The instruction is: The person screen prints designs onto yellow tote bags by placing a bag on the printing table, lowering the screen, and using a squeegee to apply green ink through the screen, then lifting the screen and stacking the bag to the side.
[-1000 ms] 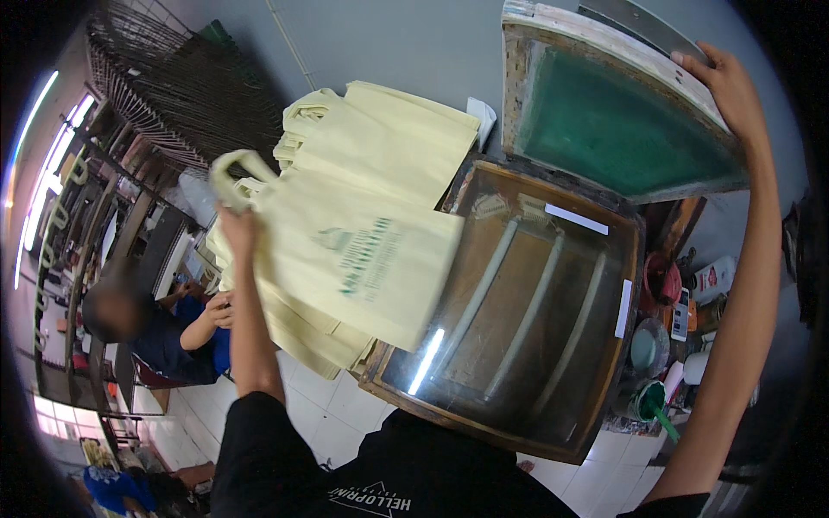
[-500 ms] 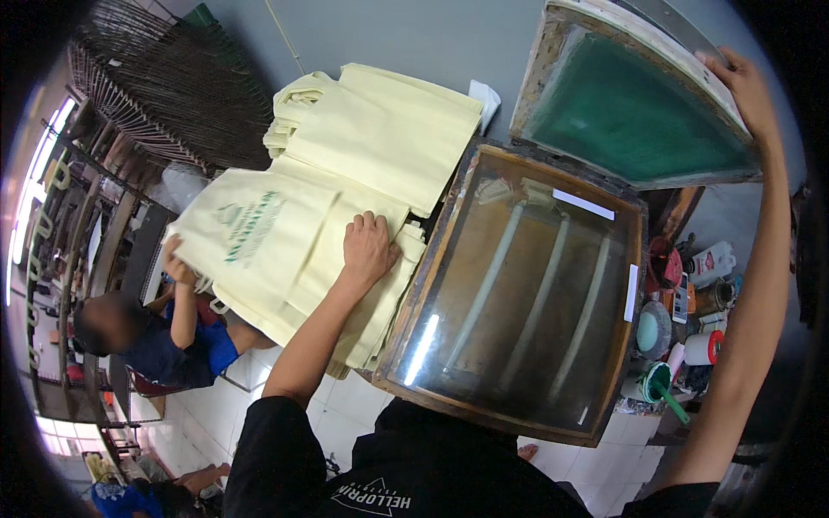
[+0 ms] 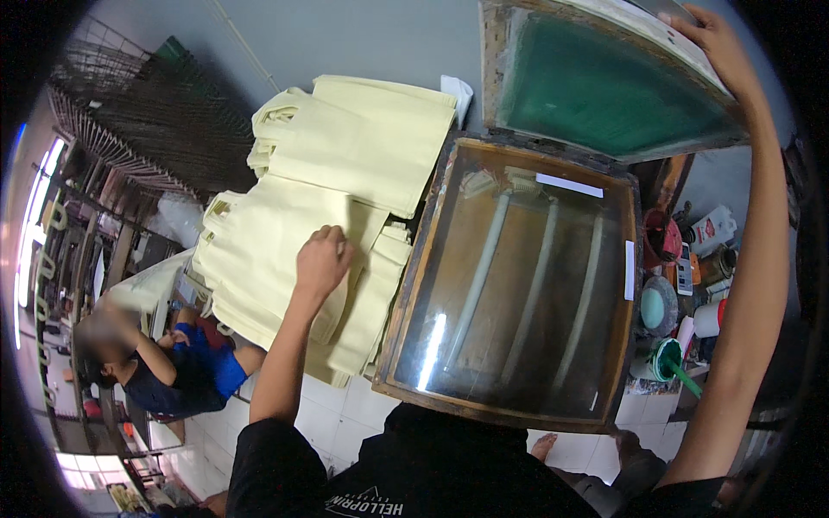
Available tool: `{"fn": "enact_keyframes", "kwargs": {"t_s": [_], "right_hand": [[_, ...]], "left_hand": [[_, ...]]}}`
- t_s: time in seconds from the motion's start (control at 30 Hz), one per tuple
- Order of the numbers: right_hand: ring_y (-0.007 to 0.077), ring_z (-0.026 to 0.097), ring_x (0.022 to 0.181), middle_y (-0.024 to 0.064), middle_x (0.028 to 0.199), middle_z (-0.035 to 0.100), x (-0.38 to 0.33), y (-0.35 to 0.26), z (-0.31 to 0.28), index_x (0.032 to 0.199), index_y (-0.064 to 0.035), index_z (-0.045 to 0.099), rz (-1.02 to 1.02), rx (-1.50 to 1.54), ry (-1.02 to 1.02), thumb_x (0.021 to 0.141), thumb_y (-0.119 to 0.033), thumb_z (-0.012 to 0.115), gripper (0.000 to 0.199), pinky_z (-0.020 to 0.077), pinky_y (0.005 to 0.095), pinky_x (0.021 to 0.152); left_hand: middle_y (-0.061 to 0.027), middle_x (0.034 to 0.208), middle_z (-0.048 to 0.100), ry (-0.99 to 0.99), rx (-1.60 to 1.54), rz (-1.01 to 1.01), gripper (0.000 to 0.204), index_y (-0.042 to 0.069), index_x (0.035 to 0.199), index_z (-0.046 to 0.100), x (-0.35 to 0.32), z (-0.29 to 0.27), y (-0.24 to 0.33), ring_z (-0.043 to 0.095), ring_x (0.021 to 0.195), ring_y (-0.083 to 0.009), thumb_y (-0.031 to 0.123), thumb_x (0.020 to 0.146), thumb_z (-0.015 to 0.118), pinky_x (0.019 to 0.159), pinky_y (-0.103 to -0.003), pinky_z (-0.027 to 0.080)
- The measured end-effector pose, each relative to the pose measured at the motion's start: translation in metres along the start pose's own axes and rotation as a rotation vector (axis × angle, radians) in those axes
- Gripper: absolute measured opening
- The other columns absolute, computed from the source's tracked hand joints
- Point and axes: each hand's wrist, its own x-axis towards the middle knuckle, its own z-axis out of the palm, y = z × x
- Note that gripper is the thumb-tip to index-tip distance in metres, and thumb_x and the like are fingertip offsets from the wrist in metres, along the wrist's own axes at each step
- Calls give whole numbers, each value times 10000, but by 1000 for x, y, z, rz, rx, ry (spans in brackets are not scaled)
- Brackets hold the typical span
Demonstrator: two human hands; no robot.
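Several cream bags (image 3: 269,233) lie beneath the left grip (image 3: 323,262).

White glare streaks the glass (image 3: 535,293) (the fisheye rim falls black).

A: Colours on the bags (image 3: 358,138)?
B: Solid pale yellow.
A: Screen (image 3: 604,82)?
B: Green field, whitish edge.
A: Glass-topped box?
B: Brown rim (image 3: 496,413), pale grey tubes (image 3: 477,281), white strips (image 3: 570,185).
A: Rest?
B: Wall (image 3: 371,43) grey-blue, floor (image 3: 332,423) white with tile grid. Wearer's shirt (image 3: 466,457) black, white print (image 3: 380,503) on it. Co-worker's shorts (image 3: 220,380) bright blue. Paint (image 3: 667,356) green.
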Motion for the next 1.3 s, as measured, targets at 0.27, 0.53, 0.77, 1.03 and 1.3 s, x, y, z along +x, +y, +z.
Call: {"fn": "enact_keyframes", "kwargs": {"t_s": [0.27,0.53,0.77,1.03,1.3], "right_hand": [[399,698,1021,319,1066,709,-6,-8,4,1107,102,718,-32,-40,-2,790,-427,826,625,505,420,962],[407,673,1119,330,1126,690,-13,-14,-2,1143,125,692,6,-8,-43,797,-403,816,643,481,407,1009],[259,655,705,237,786,722,-22,-5,14,937,88,741,-120,-32,118,819,-317,778,423,508,415,691],[328,693,816,304,924,725,-8,-4,9,1036,98,731,-81,-20,-15,825,-344,753,490,539,417,794],[444,696,1005,352,1087,692,22,44,15,1106,127,706,-210,-55,18,829,-388,755,587,528,438,928]], "left_hand": [[-132,1064,532,-57,438,-85,409,45,1062,583,-16,46,31,582,988,-317,269,765,750,767,-408,545],[-129,1071,569,-93,369,76,283,51,1041,617,-32,38,18,605,1003,-322,255,855,674,799,-422,543],[-179,985,642,-239,84,93,222,33,973,658,-19,15,-8,626,990,-380,239,899,619,853,-490,520],[-206,867,627,149,-207,-18,123,-12,902,637,-28,-8,-6,632,778,-388,103,929,604,716,-459,505],[-189,1045,699,-138,-714,22,230,-25,1109,692,23,-48,157,673,871,-330,153,1006,590,790,-388,536]]}}
